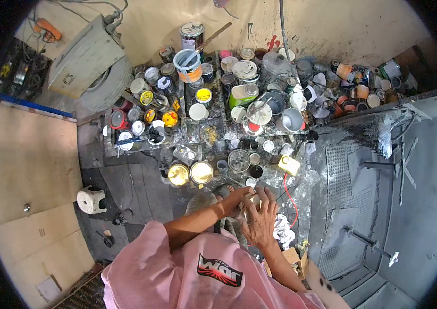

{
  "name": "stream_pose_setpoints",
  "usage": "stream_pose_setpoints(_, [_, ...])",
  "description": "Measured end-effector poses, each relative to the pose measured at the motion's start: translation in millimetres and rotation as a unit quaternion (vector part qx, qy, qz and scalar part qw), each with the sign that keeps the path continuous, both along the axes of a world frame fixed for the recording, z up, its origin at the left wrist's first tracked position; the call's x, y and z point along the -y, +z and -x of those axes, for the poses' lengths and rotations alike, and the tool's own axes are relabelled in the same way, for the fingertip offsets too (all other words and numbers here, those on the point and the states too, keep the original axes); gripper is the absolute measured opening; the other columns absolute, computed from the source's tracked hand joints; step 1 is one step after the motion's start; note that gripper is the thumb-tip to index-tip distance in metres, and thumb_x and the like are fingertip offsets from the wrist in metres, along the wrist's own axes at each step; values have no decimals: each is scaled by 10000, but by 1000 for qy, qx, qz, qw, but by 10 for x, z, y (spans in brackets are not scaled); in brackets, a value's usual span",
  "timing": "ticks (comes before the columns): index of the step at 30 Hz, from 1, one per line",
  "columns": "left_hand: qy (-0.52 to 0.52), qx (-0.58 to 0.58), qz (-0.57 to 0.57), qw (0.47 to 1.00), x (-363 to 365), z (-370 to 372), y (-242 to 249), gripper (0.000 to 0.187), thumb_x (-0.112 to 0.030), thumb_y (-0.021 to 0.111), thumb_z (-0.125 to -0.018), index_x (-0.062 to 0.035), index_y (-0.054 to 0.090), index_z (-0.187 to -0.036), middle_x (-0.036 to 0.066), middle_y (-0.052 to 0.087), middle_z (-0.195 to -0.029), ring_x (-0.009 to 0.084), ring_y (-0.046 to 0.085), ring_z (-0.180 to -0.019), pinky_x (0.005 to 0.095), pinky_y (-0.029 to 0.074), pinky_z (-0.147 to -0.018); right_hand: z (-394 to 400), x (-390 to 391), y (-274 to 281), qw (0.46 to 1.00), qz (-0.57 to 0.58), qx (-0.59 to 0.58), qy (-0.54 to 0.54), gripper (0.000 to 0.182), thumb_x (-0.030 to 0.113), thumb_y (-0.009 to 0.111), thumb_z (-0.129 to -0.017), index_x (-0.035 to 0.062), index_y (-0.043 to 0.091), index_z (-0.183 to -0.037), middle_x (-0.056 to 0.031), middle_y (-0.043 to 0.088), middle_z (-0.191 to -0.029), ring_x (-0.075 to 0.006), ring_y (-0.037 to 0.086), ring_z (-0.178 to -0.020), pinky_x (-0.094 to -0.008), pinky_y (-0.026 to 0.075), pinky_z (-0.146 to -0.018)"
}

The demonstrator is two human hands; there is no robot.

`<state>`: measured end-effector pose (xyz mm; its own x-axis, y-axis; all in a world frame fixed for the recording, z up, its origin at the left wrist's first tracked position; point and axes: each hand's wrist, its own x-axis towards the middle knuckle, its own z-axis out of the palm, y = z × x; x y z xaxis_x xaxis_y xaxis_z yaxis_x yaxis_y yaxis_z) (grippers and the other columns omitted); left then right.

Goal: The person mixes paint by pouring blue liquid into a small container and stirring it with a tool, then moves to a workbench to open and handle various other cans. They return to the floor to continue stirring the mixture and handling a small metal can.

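Observation:
In the head view my left hand (239,200) and my right hand (261,219) come together low in the middle of the view. Between them is a small round metal can (252,200), mostly covered by my fingers. My left hand grips its side. The fingers of my right hand are curled over its top and near side. What the can contains is hidden. Just beyond my hands, a small white-rimmed cup (251,182) and a dark cup (256,171) stand on the floor. Crumpled white paper (283,230) lies right of my right hand.
A low paint-stained bench (208,131) holds many tins, with a blue-rimmed bucket (187,66) and stick among them. Two gold-topped cans (190,174) stand before it. A yellow box (289,165) trails a red cord (295,198). A white stool (91,200) is at left.

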<state>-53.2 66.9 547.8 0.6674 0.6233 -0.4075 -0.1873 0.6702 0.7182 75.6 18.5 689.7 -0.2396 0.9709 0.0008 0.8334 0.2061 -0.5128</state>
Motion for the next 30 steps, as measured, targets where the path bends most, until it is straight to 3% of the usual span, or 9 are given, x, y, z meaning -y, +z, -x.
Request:
stream_pose_setpoints(4, [43,2,136,990,9,-78,-159,217,-261,478,-1039,-84,601,-1066,65,638,-1001,172,659,-920,346,567,-812,62,0,-135,999,-18,8,-35,465,324,676,-877,181,596,-1313,-212,407,-1475,-479,346,-1370,-612,308,-1079])
stream_pose_setpoints(6, [13,-85,-172,981,17,-26,-104,276,-308,445,-1054,-82,600,-1088,78,644,-1054,189,656,-938,364,561,-835,137,-36,-69,997,2,26,-76,441,293,664,-887,175,600,-1308,-218,404,-1481,-475,345,-1367,-608,299,-1083])
stream_pose_setpoints(10, [96,3,-164,982,77,-137,-328,348,-349,423,-1059,-67,598,-1166,85,653,-1111,204,660,-959,374,557,-872,234,-145,-54,993,-19,33,-108,439,275,653,-899,167,597,-1321,-224,401,-1485,-465,348,-1367,-605,298,-1084])
stream_pose_setpoints(12, [95,48,90,990,-27,-96,75,399,-362,426,-1058,-54,580,-1260,93,654,-1167,205,659,-1022,371,551,-925,263,-184,-53,991,-15,40,-129,495,304,682,-898,163,576,-1361,-227,403,-1480,-458,346,-1371,-596,297,-1096])
stream_pose_setpoints(16, [111,118,219,962,-262,-3,127,436,-376,445,-1044,-43,581,-1290,102,671,-1177,218,681,-1035,377,573,-931,112,-315,-26,996,8,14,-88,562,398,745,-866,177,593,-1359,-194,395,-1502,-455,368,-1371,-580,332,-1095])
stream_pose_setpoints(18, [5,230,329,916,-411,55,145,425,-369,467,-1023,-46,602,-1263,104,690,-1146,232,712,-990,386,611,-885,-18,-353,4,1000,12,-10,10,688,388,825,-795,205,564,-1405,-161,413,-1487,-435,393,-1366,-558,374,-1090])
stream_pose_setpoints(19, [-10,216,315,924,-406,69,180,412,-369,480,-1008,-46,618,-1223,96,707,-1102,227,731,-937,386,636,-839,-61,-367,18,1000,13,-9,11,688,388,825,-795,205,564,-1405,-161,413,-1487,-435,393,-1366,-558,374,-1090])
stream_pose_setpoints(24, [-11,204,251,946,-440,106,98,319,-286,485,-1037,-68,610,-1235,89,685,-1161,186,705,-976,340,622,-833,-165,-432,0,995,-4,-14,103,836,365,906,-654,285,576,-1418,-87,450,-1461,-374,436,-1350,-516,433,-1068])
stream_pose_setpoints(30, [-10,197,252,948,-422,142,121,298,-258,470,-1045,-70,613,-1225,76,686,-1161,175,703,-949,329,620,-825,-142,-415,9,994,-18,-28,105,832,324,919,-637,304,593,-1402,-93,454,-1461,-387,433,-1348,-519,435,-1070])
